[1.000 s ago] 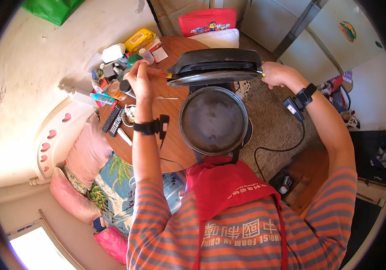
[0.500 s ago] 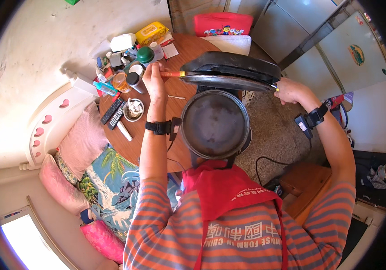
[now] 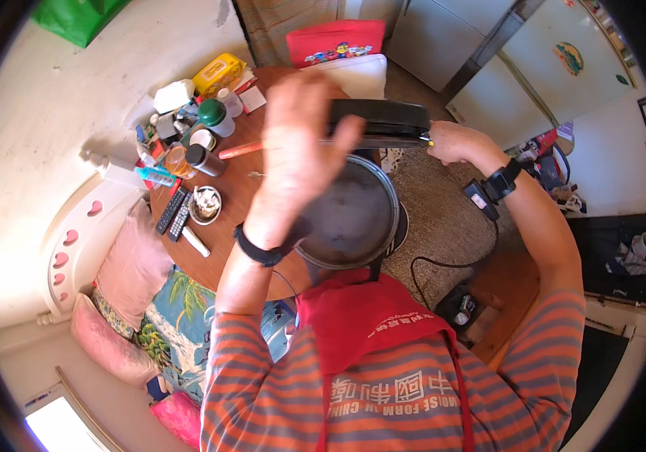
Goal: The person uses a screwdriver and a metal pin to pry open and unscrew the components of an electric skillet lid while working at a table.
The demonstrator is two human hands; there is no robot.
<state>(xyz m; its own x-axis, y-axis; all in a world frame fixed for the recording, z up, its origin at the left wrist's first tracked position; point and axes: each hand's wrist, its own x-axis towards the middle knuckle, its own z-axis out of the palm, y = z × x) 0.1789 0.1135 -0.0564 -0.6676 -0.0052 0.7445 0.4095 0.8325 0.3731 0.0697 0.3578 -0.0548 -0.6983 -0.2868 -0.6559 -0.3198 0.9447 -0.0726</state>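
A round dark electric griddle (image 3: 349, 218) stands in front of me at the table's edge, its black lid (image 3: 383, 114) raised at the back. An orange-red handle (image 3: 240, 150) points left from the lid's left end; its other end is hidden behind my left hand. My left hand (image 3: 304, 135), smeared by motion, is in the air in front of the lid's left part, thumb spread from the fingers, with nothing seen in it. At the lid's right end, my right hand (image 3: 452, 143) has its fingers closed by a small yellow tip; what they grip is mostly hidden.
On the round wooden table (image 3: 225, 192) to the left are two remote controls (image 3: 175, 213), a bowl (image 3: 205, 205), a dark-lidded cup (image 3: 204, 160) and a green-lidded jar (image 3: 215, 117). A red-backed chair (image 3: 335, 44) is behind. A bed (image 3: 187, 316) lies at left.
My left hand has let go of the orange-red handle and swung right, in front of the lid. My right hand remains at the lid's right end. The whole view has shifted slightly.
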